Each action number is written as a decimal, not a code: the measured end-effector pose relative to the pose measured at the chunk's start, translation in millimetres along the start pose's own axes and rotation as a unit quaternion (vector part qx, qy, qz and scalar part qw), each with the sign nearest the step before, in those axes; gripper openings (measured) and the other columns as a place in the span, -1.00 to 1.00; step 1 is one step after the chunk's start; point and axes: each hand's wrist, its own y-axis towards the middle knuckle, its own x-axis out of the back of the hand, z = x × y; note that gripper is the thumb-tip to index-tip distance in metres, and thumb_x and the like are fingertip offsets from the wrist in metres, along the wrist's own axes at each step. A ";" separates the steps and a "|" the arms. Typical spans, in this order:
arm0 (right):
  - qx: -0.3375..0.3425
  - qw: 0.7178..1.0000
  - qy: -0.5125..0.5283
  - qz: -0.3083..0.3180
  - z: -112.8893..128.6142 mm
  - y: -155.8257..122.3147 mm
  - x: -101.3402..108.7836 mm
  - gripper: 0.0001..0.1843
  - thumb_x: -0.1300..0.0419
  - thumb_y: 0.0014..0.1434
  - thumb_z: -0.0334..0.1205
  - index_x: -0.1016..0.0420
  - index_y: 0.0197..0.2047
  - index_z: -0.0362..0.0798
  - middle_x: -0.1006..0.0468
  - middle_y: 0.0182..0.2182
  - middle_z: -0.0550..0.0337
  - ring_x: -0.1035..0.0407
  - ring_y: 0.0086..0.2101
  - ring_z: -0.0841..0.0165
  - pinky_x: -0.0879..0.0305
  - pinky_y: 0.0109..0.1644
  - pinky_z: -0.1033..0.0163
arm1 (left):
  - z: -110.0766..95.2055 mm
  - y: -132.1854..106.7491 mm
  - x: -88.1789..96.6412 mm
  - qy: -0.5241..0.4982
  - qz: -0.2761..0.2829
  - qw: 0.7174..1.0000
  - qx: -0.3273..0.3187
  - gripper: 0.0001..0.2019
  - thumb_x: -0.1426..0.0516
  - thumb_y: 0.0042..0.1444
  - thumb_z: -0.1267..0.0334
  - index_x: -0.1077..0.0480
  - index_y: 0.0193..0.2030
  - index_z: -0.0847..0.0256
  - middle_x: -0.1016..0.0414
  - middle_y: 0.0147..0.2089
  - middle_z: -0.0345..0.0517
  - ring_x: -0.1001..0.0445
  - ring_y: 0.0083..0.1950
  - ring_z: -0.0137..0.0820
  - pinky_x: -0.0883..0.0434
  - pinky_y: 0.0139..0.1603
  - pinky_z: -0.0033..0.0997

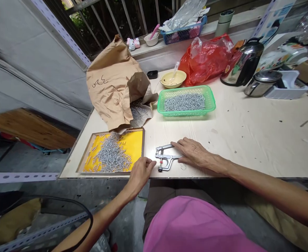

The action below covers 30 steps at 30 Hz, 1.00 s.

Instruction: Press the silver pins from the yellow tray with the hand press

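A small metal hand press tool (165, 157) lies near the table's front edge. My right hand (192, 152) rests over its handles, fingers wrapped along them. My left hand (141, 173) sits just left of the tool's jaw, fingers pinched together at the tip; what they hold is too small to make out. Left of that hand a yellow-lined wooden tray (136, 143) holds a heap of small silver metal parts (112, 155).
A green plastic basket (210, 101) with more silver parts stands behind the tool. A torn brown paper bag (112, 84) spills parts at the back left. A yellow bowl (173, 79), red plastic bag (208, 59), kettle (244, 63) and pot (261, 83) stand further back.
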 end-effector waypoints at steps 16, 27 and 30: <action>0.051 0.991 -0.044 -0.114 -25.4 -10.7 -57.5 -0.33 -0.28 -0.07 -0.05 -0.30 0.09 -0.16 -0.45 -0.12 -0.07 -0.32 -0.15 0.08 -0.34 -0.14 0.04 | -39.6 35.0 -34.5 0.264 0.010 0.893 -0.364 -0.38 -0.15 0.05 -0.11 -0.23 0.07 0.37 -0.36 -0.08 0.12 -0.32 -0.05 -0.15 -0.37 -0.20 -0.23; 0.022 0.997 -0.043 -0.061 -18.5 -8.1 -67.0 -0.84 -0.07 0.17 -0.18 -0.32 -0.43 0.01 -0.37 -0.47 0.17 -0.34 -0.44 0.28 -0.22 -0.43 0.20 | -31.6 43.9 -54.6 0.248 -0.018 0.893 -0.376 -0.72 -0.06 0.17 0.09 -0.38 -0.19 0.30 -0.39 -0.17 0.06 -0.34 -0.07 -0.18 -0.38 -0.24 -0.19; 0.022 0.999 -0.015 -0.034 -15.8 -1.8 -62.6 -0.82 -0.03 0.20 -0.21 -0.33 -0.44 0.03 -0.39 -0.48 0.18 -0.36 -0.45 0.29 -0.21 -0.48 0.22 | -29.5 47.9 -55.8 0.222 -0.012 0.907 -0.358 -0.76 -0.06 0.17 0.12 -0.40 -0.23 0.26 -0.42 -0.20 0.05 -0.35 -0.10 -0.17 -0.37 -0.27 -0.18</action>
